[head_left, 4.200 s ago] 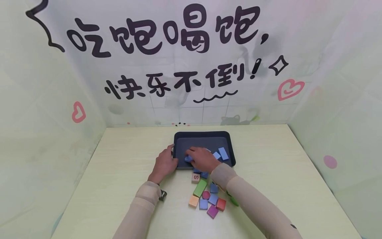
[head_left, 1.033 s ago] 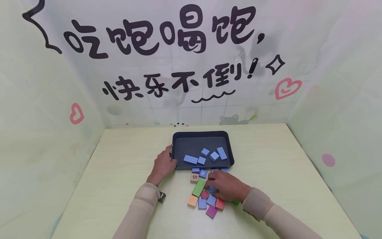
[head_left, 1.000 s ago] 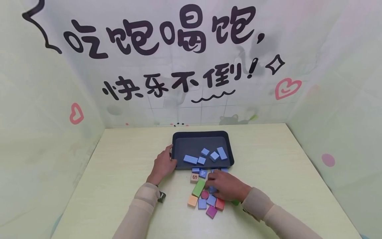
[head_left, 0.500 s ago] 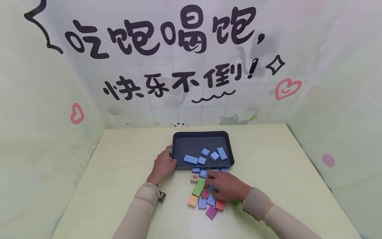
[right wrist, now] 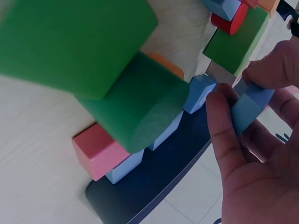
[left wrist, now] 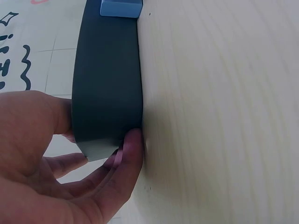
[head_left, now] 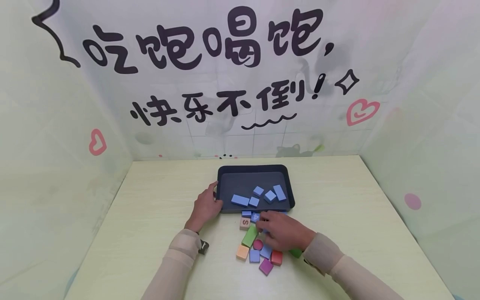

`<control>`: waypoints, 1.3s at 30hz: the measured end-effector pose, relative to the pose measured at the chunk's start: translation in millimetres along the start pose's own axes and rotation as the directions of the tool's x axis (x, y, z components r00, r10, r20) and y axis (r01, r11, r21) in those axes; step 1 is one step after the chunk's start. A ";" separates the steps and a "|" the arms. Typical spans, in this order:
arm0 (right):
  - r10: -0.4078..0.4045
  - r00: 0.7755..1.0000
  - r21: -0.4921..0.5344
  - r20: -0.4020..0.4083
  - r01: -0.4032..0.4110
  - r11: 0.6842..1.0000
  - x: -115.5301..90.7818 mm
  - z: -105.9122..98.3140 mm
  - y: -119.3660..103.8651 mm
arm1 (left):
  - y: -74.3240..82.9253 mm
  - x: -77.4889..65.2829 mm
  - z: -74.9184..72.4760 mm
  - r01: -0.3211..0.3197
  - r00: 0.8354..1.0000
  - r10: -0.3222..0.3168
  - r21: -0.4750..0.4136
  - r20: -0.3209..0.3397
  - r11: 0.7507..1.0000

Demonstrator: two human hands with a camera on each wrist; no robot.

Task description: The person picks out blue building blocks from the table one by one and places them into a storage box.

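My left hand (head_left: 204, 208) grips the front left corner of a dark tray (head_left: 240, 181). In the left wrist view its fingers curl round the tray wall (left wrist: 110, 84). Several blue blocks, among them a long blue block (head_left: 240, 200), lie inside the tray. My right hand (head_left: 286, 231) is over the pile of blocks just in front of the tray. The right wrist view shows it pinching a blue block (right wrist: 252, 107) between thumb and fingers. Close to it are a blue block with a figure (head_left: 255, 217) and a wooden block marked S (head_left: 245, 223).
Nearer the table's front lie a green block (head_left: 249, 236), a red round piece (head_left: 258, 244), an orange block (head_left: 242, 252), a red block (head_left: 276, 257) and a purple block (head_left: 266, 267). A green cylinder (right wrist: 140, 98) and a pink block (right wrist: 98, 151) appear in the right wrist view.
From over the tray, my right hand has come back to the pile, where it now holds a blue block. Lately it has shifted only slightly. My left hand has stayed at the tray's corner.
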State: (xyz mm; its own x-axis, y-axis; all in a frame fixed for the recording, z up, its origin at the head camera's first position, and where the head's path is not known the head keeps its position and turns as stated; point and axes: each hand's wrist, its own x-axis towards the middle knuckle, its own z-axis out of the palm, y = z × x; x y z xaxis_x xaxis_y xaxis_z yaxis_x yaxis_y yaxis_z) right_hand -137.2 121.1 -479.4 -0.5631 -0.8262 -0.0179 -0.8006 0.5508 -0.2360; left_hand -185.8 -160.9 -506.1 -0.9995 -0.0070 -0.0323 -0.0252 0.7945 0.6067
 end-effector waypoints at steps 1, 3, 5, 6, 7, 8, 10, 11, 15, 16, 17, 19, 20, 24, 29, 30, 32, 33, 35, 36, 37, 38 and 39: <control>-0.004 1.000 -0.008 -0.002 0.004 1.000 0.6 -0.3 0.0 | 0.0 -0.2 -0.2 0.000 1.000 0.000 -0.001 0.000 1.000; 0.005 1.000 -0.008 -0.006 -0.005 1.000 1.8 -1.4 0.3 | 0.1 -0.6 -0.4 -0.008 1.000 0.008 -0.005 -0.004 1.000; 0.020 1.000 -0.006 -0.013 -0.021 1.000 3.4 -2.4 1.1 | 0.1 -0.7 -0.5 -0.014 1.000 0.014 -0.008 -0.008 1.000; 0.028 0.999 -0.007 -0.019 -0.028 1.000 4.2 -2.9 1.6 | 0.0 -0.7 -0.7 -0.013 1.000 0.013 -0.007 -0.007 1.000; 0.034 0.999 -0.009 -0.027 -0.035 0.999 5.0 -3.5 2.2 | 0.0 -0.7 -0.9 -0.012 1.000 0.012 -0.006 -0.007 1.000; 0.037 0.999 -0.013 -0.037 -0.038 0.999 5.8 -4.5 2.7 | -0.1 -0.6 -0.8 -0.013 1.000 0.013 -0.004 -0.006 1.000; 0.037 0.998 -0.027 -0.057 -0.038 0.999 7.8 -6.6 4.2 | 0.3 -0.6 -1.1 -0.013 1.000 0.013 -0.003 -0.004 1.000; 0.035 0.997 -0.038 -0.069 -0.038 0.999 8.7 -8.1 4.8 | 0.6 -0.7 -1.4 -0.013 1.000 0.013 -0.002 -0.003 1.000; 0.021 0.993 -0.062 -0.114 -0.028 0.998 14.0 -13.5 10.1 | 2.2 -1.1 -2.7 -0.011 1.000 0.011 -0.006 -0.001 1.000; 0.020 0.992 -0.065 -0.125 -0.029 0.997 15.5 -14.8 11.9 | 2.5 -1.3 -3.0 -0.010 1.000 0.010 -0.008 -0.002 1.000; 0.021 0.991 -0.071 -0.134 -0.030 0.997 17.0 -15.8 14.2 | 2.8 -1.3 -3.2 -0.009 1.000 0.009 -0.007 -0.003 1.000; 0.027 0.988 -0.075 -0.152 -0.039 0.996 20.4 -17.2 19.3 | 2.9 -1.2 -3.1 -0.009 1.000 0.009 -0.006 -0.003 1.000; 0.032 0.987 -0.077 -0.160 -0.045 0.996 22.2 -18.1 21.6 | 2.8 -1.2 -2.9 -0.010 1.000 0.010 -0.006 -0.003 1.000; 0.070 0.983 -0.077 -0.168 -0.084 0.994 30.7 -17.8 31.4 | 2.2 -1.0 -2.1 -0.010 1.000 0.010 -0.001 -0.004 1.000; 0.136 0.982 -0.048 -0.132 -0.143 0.988 41.2 -14.5 41.2 | 0.8 -0.5 -1.8 -0.013 1.000 0.013 -0.005 -0.005 1.000; 0.147 0.981 -0.046 -0.126 -0.154 0.987 42.9 -13.8 42.8 | 0.5 -0.5 -1.8 -0.015 1.000 0.015 -0.007 -0.005 1.000; 0.165 0.979 -0.031 -0.121 -0.170 0.985 45.6 -13.0 45.3 | 0.3 -0.5 -1.8 -0.018 1.000 0.018 -0.008 -0.006 1.000; 0.172 0.978 -0.026 -0.120 -0.176 0.984 47.0 -12.8 46.5 | 0.0 -0.5 -1.8 -0.020 1.000 0.020 -0.009 -0.006 1.000; 0.189 0.976 -0.024 -0.113 -0.193 0.981 49.0 -12.5 48.5 | -0.3 -0.6 -1.8 -0.023 1.000 0.023 -0.007 -0.006 1.000; 0.193 0.975 -0.022 -0.112 -0.197 0.980 49.7 -12.5 49.4 | -0.5 -0.7 -1.9 -0.024 1.000 0.024 -0.006 -0.006 1.000; 0.198 0.974 -0.024 -0.112 -0.202 0.979 50.3 -12.7 50.2 | -0.7 -0.6 -1.7 -0.026 1.000 0.026 -0.003 -0.006 1.000; 0.202 0.973 -0.024 -0.113 -0.205 0.978 50.9 -12.9 51.1 | -0.7 -0.6 -1.8 -0.026 1.000 0.026 0.000 -0.007 1.000; 0.205 0.972 -0.031 -0.115 -0.210 0.977 51.7 -13.2 52.0 | -0.6 -0.7 -2.1 -0.027 1.000 0.027 0.000 -0.007 1.000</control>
State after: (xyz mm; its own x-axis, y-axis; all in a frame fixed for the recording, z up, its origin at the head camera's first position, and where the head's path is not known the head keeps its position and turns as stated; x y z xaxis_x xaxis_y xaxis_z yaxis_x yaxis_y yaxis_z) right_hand -210.7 108.5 -479.8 -0.7350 -0.6765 0.0462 -0.6707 0.7152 -0.1966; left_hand -185.1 -162.6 -504.8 -0.9999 0.0098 -0.0100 0.0017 0.7946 0.6071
